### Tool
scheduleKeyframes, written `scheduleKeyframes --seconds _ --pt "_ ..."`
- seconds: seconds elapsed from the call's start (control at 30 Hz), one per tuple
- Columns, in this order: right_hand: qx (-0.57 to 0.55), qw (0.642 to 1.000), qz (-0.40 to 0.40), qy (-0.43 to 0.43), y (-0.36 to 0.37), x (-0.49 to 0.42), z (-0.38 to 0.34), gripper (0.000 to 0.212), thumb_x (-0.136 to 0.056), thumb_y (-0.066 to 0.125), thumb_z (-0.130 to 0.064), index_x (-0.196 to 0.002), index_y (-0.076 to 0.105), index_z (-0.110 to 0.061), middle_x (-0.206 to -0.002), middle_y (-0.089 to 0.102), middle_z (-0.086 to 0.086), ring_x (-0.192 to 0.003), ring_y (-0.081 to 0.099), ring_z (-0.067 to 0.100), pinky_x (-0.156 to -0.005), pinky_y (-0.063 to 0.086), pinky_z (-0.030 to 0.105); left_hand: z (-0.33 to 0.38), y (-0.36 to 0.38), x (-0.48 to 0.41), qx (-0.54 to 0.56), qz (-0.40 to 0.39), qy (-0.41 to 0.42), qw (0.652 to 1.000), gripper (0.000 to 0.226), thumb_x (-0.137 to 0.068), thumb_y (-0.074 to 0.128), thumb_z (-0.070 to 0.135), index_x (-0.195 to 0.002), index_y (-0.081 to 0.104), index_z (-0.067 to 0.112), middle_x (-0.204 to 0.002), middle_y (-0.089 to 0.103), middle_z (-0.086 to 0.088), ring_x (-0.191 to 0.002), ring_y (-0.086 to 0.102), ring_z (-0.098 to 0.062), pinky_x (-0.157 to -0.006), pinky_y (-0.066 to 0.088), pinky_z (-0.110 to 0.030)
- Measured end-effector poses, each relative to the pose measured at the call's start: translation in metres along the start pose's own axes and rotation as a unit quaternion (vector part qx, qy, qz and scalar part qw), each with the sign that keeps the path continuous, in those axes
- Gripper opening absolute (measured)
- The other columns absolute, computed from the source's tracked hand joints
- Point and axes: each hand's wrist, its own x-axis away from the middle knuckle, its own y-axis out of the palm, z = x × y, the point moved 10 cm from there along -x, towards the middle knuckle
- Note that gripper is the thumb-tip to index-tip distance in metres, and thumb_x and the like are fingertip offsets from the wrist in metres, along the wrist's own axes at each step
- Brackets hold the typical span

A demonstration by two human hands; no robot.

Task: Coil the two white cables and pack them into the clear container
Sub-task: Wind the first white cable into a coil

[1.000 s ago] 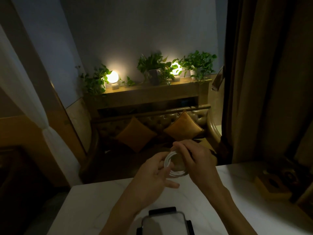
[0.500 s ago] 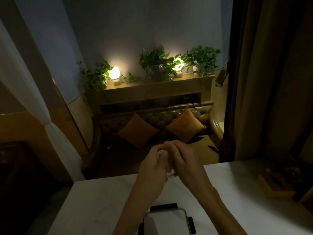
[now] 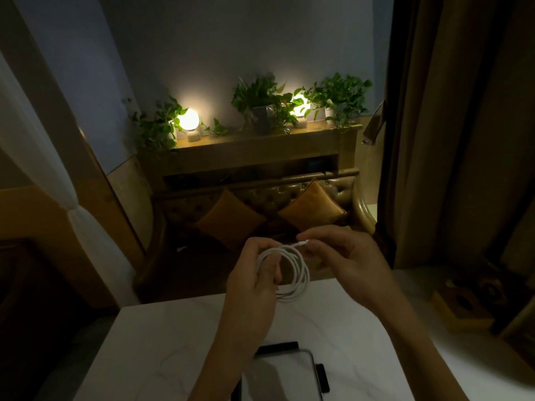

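A white cable [image 3: 301,274] is wound into a round coil that I hold in the air above the far edge of the white table [image 3: 162,342]. My left hand [image 3: 254,282] grips the coil's left side. My right hand [image 3: 344,259] pinches the cable's plug end at the top of the coil. The clear container [image 3: 282,377], with black clips on its sides, lies on the table near the bottom edge of the view, partly behind my left forearm. A second cable is not visible.
A small wooden box [image 3: 463,305] sits at the table's right side in the dark. Beyond the table stand a tufted sofa [image 3: 289,195] with two orange cushions, a shelf with plants and two lit lamps, and a brown curtain [image 3: 451,125] on the right.
My hands were pressed together over the coil; they have now drawn apart, showing the coil open and round, with the right hand pulling the plug end out to the right.
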Motion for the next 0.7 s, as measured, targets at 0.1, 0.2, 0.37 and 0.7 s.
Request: scheduleKeyframes --seconds 0.1,0.2,0.37,0.7 --pt "-0.021 0.999 0.017 0.02 -0.002 0.003 0.012 0.017 -0.089 0.058 -0.015 -0.1 0.069 -0.019 -0.092 0.07 -0.015 -0.086 0.065 -0.002 -0.068 0.05 0.008 -0.003 0.0 0.0 -0.001 -0.005 -0.008 1.0 0.011 -0.097 0.047 0.017 -0.095 0.058 0.02 -0.077 0.058 0.004 -0.065 0.056 -0.002 -0.061 0.049 -0.016" --pt "-0.044 0.998 0.013 0.047 -0.003 0.008 0.022 0.017 -0.09 0.055 -0.015 -0.1 0.069 -0.02 -0.093 0.069 -0.017 -0.086 0.066 -0.001 -0.064 0.052 0.012 -0.009 0.002 0.0 -0.006 -0.022 -0.022 0.999 0.011 -0.097 0.048 0.017 -0.096 0.058 0.019 -0.081 0.059 0.005 -0.07 0.058 -0.001 -0.065 0.049 -0.017" --pt "-0.089 0.987 -0.057 0.124 0.022 0.019 0.03 0.042 -0.084 0.046 -0.043 -0.126 0.048 -0.036 -0.098 0.064 -0.021 -0.09 0.064 -0.006 -0.068 0.056 0.017 -0.014 -0.005 -0.004 0.034 0.019 -0.039 0.998 0.012 -0.097 0.047 0.012 -0.1 0.058 0.014 -0.087 0.061 0.002 -0.072 0.061 0.001 -0.062 0.05 -0.013" --pt "-0.064 0.989 0.073 0.113 0.052 0.037 0.038 0.027 -0.089 0.06 -0.03 -0.116 0.062 -0.028 -0.094 0.072 -0.007 -0.081 0.068 0.006 -0.068 0.058 0.021 -0.044 0.004 0.007 0.174 0.047 -0.136 0.974 0.017 -0.096 0.05 0.015 -0.111 0.057 0.017 -0.102 0.068 -0.003 -0.083 0.069 -0.009 -0.059 0.054 -0.014"
